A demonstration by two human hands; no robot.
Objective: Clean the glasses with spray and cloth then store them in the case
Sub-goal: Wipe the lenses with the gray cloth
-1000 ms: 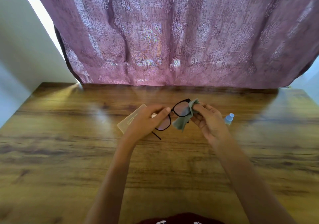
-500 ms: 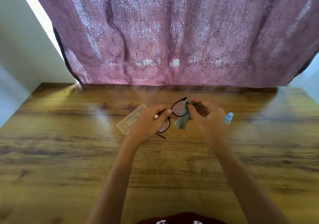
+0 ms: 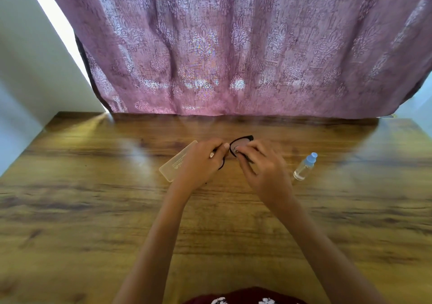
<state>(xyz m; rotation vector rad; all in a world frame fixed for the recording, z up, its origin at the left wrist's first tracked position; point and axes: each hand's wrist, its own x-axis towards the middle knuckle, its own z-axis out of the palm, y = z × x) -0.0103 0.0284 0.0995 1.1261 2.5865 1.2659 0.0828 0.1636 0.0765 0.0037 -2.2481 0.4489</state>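
Black-framed glasses [image 3: 243, 141] are held just above the wooden table [image 3: 93, 210] at its middle. My left hand [image 3: 201, 163] grips the left side of the frame, hiding that lens. My right hand [image 3: 264, 170] pinches the right lens, its fingers curled over it. The grey-green cloth is almost wholly hidden under my right hand. A pale translucent case [image 3: 175, 163] lies on the table behind my left hand. A small clear spray bottle [image 3: 305, 166] with a light blue cap lies on its side to the right of my right hand.
A purple patterned curtain [image 3: 233, 46] hangs along the table's far edge. A white wall [image 3: 28, 69] stands at the left. Bare wood stretches to both sides and toward me.
My right hand turned over and closed down onto the right lens, covering the cloth that hung in view. The spray bottle now shows fully beside it. My left hand keeps its grip.
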